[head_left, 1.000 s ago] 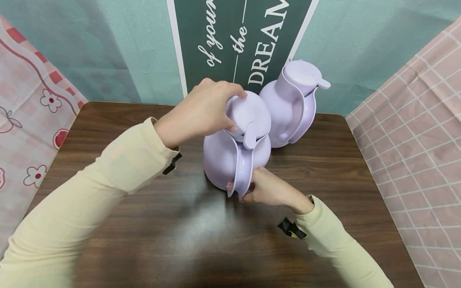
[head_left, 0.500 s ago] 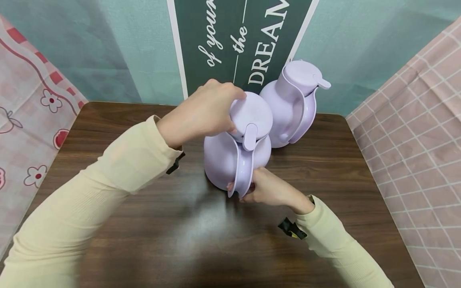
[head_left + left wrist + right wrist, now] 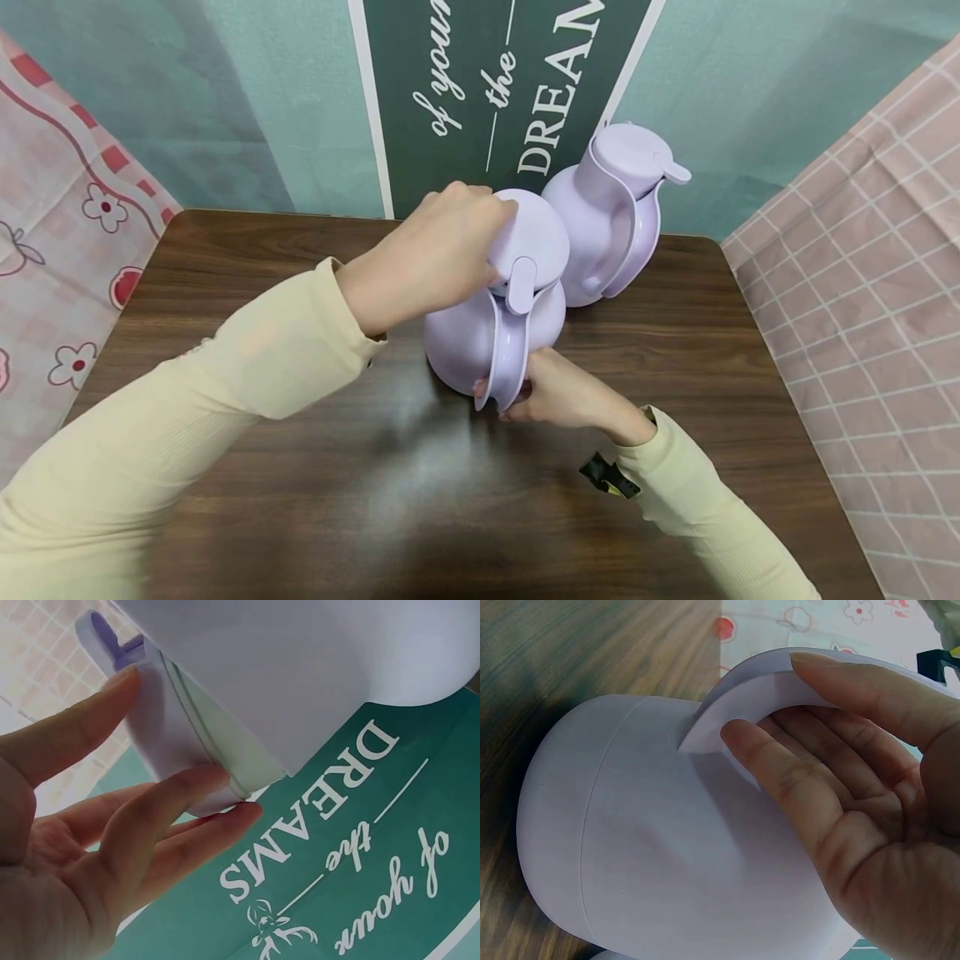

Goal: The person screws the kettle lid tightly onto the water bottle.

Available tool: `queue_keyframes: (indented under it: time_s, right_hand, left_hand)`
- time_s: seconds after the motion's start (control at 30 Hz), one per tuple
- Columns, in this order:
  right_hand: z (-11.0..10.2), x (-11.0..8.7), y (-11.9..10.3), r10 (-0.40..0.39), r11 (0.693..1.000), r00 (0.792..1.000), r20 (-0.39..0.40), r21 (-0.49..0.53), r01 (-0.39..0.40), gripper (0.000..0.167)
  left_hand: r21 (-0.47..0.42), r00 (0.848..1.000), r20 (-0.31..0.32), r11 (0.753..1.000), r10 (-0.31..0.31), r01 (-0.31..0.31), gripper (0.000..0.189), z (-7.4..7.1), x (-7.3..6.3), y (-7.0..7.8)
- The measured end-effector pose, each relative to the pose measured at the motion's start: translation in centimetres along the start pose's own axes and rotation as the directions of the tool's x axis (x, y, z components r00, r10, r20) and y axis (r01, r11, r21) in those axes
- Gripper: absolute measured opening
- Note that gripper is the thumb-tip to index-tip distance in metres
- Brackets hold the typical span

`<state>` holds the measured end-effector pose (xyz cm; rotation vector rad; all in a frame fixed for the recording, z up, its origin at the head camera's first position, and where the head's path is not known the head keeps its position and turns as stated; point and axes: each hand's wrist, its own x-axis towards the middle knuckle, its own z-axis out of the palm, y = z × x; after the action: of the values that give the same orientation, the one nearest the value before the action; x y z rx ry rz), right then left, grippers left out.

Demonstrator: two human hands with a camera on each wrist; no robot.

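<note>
Wood-grained table [image 3: 300,500] bears two lilac jugs [image 3: 461,350] [image 3: 588,229] before a teal backdrop [image 3: 322,108].

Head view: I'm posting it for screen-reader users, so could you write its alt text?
A person's left hand grips the lid of a pale purple jug on a dark wooden table, while the right hand holds its handle. A matching jug stands behind it to the right, with a dark green lettered panel at the back.

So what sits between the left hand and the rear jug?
In the head view, the lid of the front jug lies between the left hand and the rear jug.
</note>
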<state>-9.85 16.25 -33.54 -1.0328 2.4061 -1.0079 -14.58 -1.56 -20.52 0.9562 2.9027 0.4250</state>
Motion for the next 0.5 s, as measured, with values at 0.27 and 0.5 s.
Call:
queue_keyframes:
  time_s: [0.27,0.5]
  right_hand:
    - [0.03,-0.01,-0.01,0.003,1.000,1.000,-0.007,0.007,-0.003,0.032]
    - [0.04,0.00,0.10,-0.029,0.999,1.000,-0.004,0.014,0.029,0.031]
  left_hand:
    - [0.015,0.999,-0.026,0.999,0.048,-0.048,0.023,-0.04,-0.18,-0.46]
    - [-0.015,0.998,-0.024,0.998,0.061,-0.061,0.023,-0.23,-0.21,-0.79]
